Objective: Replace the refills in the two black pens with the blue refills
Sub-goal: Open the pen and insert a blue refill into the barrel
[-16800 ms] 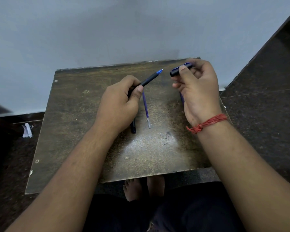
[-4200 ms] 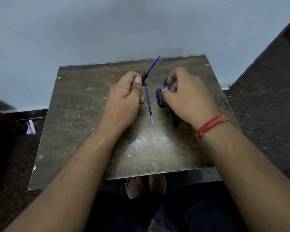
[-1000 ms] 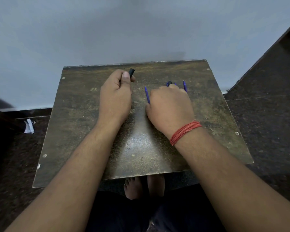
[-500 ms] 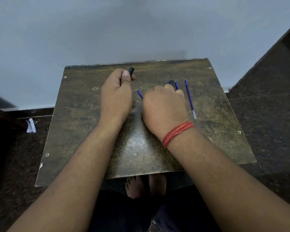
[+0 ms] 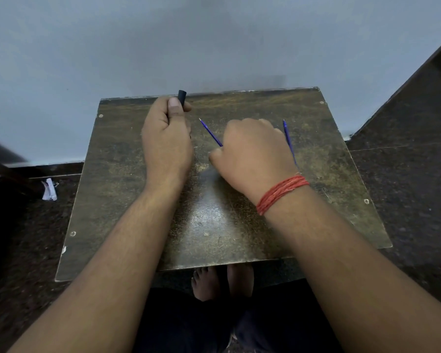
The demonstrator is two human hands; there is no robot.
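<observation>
Two hands are over the worn brown bench, and I read them from the left. On the dark floor left of the bench I see a scrap of white paper. My left hand is curled tight round a black pen barrel; only the barrel's open end shows, poking out above the thumb near the bench's far edge, and the rest is hidden in the fist.

Just right of that hand a blue refill slants up and to the left, its pointed tip free and its lower end running under my right hand. That hand is knuckles up with fingers bent down toward the bench; it seems to pinch this refill, though the fingertips are hidden, so I cannot tell for sure. A red thread band wraps the right wrist.

Right of the hand a second blue refill lies flat on the bench, its tip pointing away from me and its near end passing behind the wrist. The second black pen I cannot see.
</observation>
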